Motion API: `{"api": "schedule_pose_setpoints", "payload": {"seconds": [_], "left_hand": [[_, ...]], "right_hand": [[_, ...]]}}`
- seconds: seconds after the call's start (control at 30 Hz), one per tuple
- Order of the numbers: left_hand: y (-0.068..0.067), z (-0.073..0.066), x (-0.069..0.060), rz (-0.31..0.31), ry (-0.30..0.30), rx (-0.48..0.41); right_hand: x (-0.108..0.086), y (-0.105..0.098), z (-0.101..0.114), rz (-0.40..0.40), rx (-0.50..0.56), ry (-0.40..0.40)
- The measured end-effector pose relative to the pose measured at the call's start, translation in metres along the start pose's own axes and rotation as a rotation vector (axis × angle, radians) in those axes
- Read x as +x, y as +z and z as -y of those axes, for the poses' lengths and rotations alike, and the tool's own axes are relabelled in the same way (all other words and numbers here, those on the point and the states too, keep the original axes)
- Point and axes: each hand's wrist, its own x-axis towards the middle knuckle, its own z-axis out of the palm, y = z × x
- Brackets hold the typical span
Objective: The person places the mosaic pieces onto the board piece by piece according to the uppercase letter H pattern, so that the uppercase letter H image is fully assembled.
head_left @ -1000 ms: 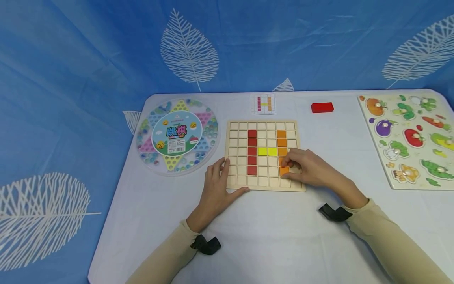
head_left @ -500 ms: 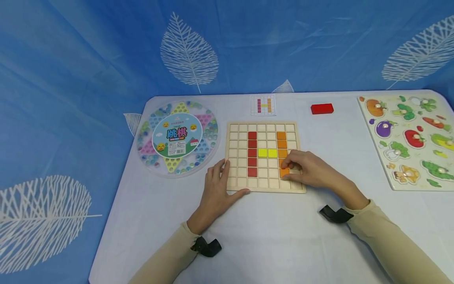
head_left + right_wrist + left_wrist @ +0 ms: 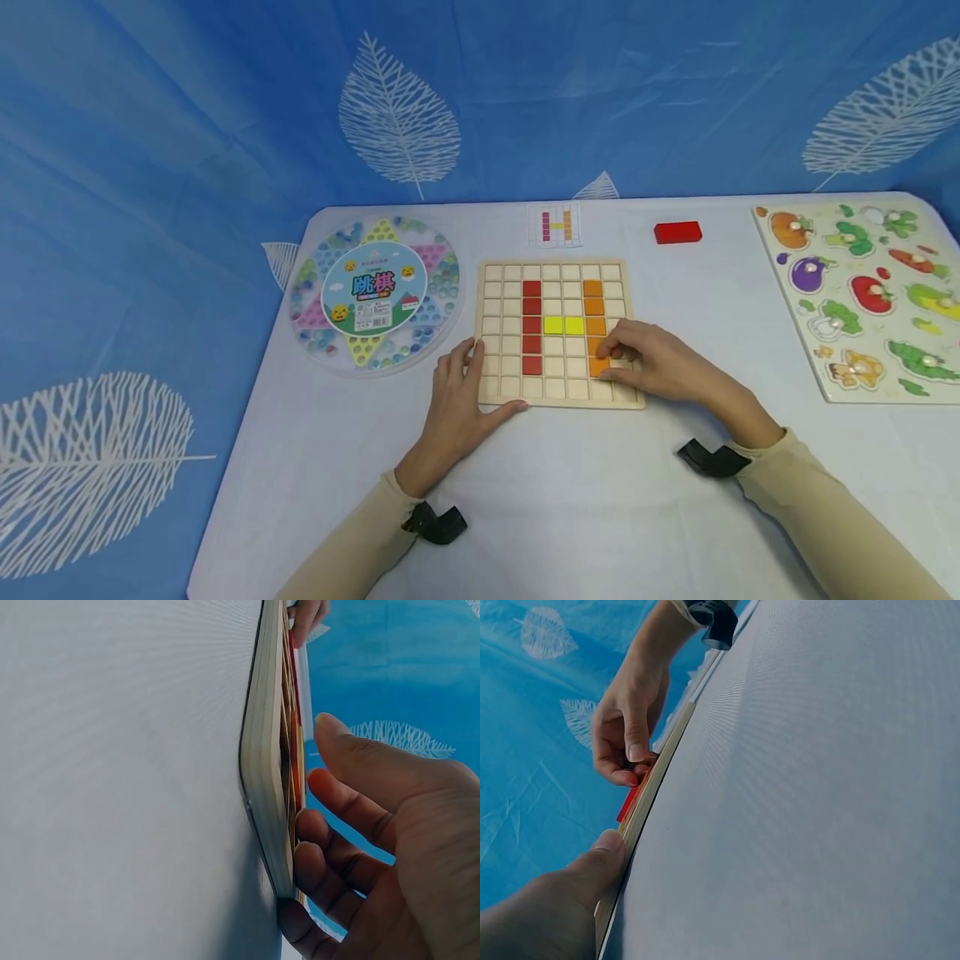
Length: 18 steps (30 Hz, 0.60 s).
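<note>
A wooden grid board (image 3: 555, 389) lies on the table in the head view. It bears a column of red tiles (image 3: 532, 325), two yellow tiles (image 3: 563, 325) and a column of orange tiles (image 3: 593, 307). My left hand (image 3: 456, 408) rests at its near left corner, fingers along the left edge and thumb (image 3: 600, 862) against the near edge. Over the board's right side, my right hand (image 3: 652, 360) touches the lower orange tiles and partly covers that column. In the right wrist view, the thumb (image 3: 375, 765) and index finger stand apart; other fingertips touch the board's edge.
Behind the board lies a small card (image 3: 554, 226) with a similar coloured pattern. A red block (image 3: 678, 232) is to its right. A round Chinese checkers set (image 3: 375, 292) lies at left, a vegetable peg puzzle (image 3: 862, 300) at right.
The head view has tipped slightly, so everything sits a little lower in it. Both hands keep their places on the board, and the tiles stay where they were.
</note>
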Motion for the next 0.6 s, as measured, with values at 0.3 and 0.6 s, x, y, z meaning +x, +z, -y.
{"api": "schedule_pose_setpoints", "payload": {"seconds": [0.3, 0.6], "left_hand": [[-0.0038, 0.0038, -0.0019, 0.0, -0.037, -0.009], [-0.0054, 0.0065, -0.0039, -0.005, -0.036, -0.025]], "right_hand": [[0.004, 0.0022, 0.0014, -0.011, 0.027, -0.039], [-0.0002, -0.0004, 0.0043, 0.029, -0.017, -0.004]]}}
